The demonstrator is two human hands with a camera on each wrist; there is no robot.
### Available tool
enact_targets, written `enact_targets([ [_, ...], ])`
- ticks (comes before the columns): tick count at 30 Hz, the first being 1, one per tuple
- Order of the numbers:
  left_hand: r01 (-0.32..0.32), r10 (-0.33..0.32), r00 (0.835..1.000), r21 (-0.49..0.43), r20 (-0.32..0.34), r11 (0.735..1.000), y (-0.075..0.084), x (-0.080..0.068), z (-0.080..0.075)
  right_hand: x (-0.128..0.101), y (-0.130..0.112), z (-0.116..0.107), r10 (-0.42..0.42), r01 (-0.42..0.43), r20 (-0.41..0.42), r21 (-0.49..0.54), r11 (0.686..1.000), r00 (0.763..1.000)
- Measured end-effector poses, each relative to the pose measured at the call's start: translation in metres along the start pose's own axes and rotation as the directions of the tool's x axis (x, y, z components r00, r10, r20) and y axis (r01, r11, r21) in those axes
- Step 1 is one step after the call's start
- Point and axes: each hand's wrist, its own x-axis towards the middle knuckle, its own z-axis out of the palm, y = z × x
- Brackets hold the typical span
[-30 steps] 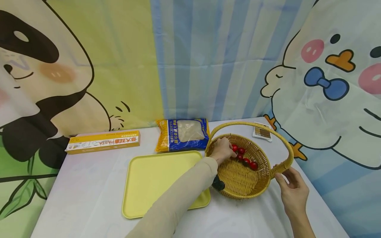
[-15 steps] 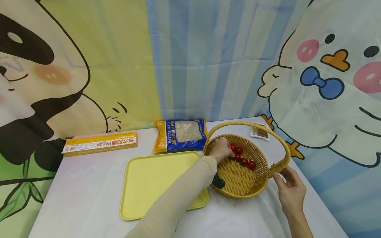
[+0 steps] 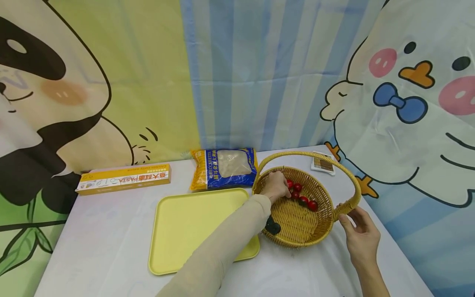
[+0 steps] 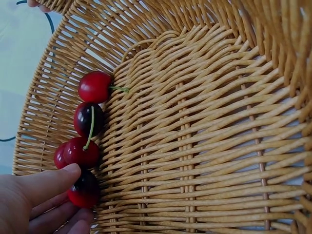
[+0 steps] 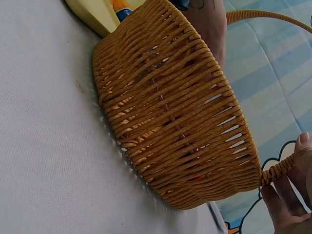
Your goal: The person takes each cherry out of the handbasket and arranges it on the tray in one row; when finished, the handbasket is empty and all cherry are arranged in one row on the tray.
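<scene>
A round wicker basket (image 3: 297, 227) with a tall arched handle (image 3: 307, 154) stands on the white table. My left hand (image 3: 275, 186) reaches inside it from the left. In the left wrist view, its thumb and fingers close round a dark red cherry (image 4: 84, 191) at the end of a row. Several more red cherries (image 4: 95, 87) lie along the basket wall, some with green stems. On the right, my right hand (image 3: 363, 237) grips the foot of the handle between thumb and fingers, also visible in the right wrist view.
Left of the basket lies a pale yellow tray (image 3: 185, 231), partly under my left sleeve (image 3: 219, 255). Behind it are a blue and yellow pasta bag (image 3: 231, 169) and a long pasta box (image 3: 124, 179). A small packet (image 3: 323, 165) lies behind the basket, near a cartoon curtain (image 3: 237, 82).
The head view has shifted slightly, so the scene sits a little further left. Both hands keep nearly the same places at the basket, and the cherries lie as before.
</scene>
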Motion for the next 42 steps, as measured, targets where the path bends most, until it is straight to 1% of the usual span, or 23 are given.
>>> enact_targets([
  [3,-0.013,0.013,1.000,0.011,-0.003,1.000,0.001,-0.005,-0.003,0.000,0.000,0.001,0.001,-0.001,0.003,-0.003,1.000,1.000],
  [7,-0.034,0.034,0.999,0.007,-0.005,0.999,0.001,-0.009,-0.006,0.000,0.001,0.000,-0.018,0.018,0.009,0.011,1.000,1.000],
  [13,-0.029,0.029,0.999,-0.012,0.023,1.000,0.001,-0.010,-0.007,0.001,0.002,-0.001,-0.026,0.026,0.004,0.009,1.000,1.000],
  [16,-0.032,0.033,0.999,-0.032,0.031,0.999,0.001,-0.013,-0.011,0.001,0.002,0.001,-0.020,0.020,-0.001,0.004,1.000,1.000],
  [21,-0.051,0.052,0.998,-0.064,0.023,0.997,0.003,-0.022,-0.020,0.001,0.002,0.002,-0.003,0.003,-0.014,-0.027,1.000,1.000],
  [23,-0.054,0.057,0.998,-0.082,0.031,0.995,0.005,-0.026,-0.023,0.000,0.003,0.001,-0.002,0.001,-0.022,-0.028,1.000,1.000],
  [24,-0.056,0.060,0.997,-0.091,0.041,0.994,0.006,-0.027,-0.025,0.000,0.003,0.001,-0.005,0.004,-0.026,-0.025,1.000,1.000],
  [30,-0.071,0.082,0.993,-0.134,0.082,0.989,0.010,-0.037,-0.031,0.000,0.003,-0.001,-0.025,0.025,-0.011,0.068,0.997,1.000],
  [32,-0.081,0.094,0.992,-0.148,0.084,0.986,0.011,-0.041,-0.034,0.000,0.003,-0.001,-0.022,0.023,-0.011,0.081,0.996,1.000],
  [36,-0.112,0.127,0.988,-0.155,0.091,0.982,0.010,-0.050,-0.043,0.000,0.003,-0.001,-0.024,0.026,-0.023,0.077,0.997,0.999],
  [38,-0.131,0.145,0.985,-0.145,0.091,0.981,0.008,-0.053,-0.047,0.000,0.003,-0.001,-0.024,0.026,-0.026,0.075,0.997,0.999],
  [42,-0.173,0.186,0.978,-0.126,0.099,0.977,0.000,-0.060,-0.055,0.001,0.004,0.000,-0.023,0.024,-0.022,0.039,0.999,1.000],
])
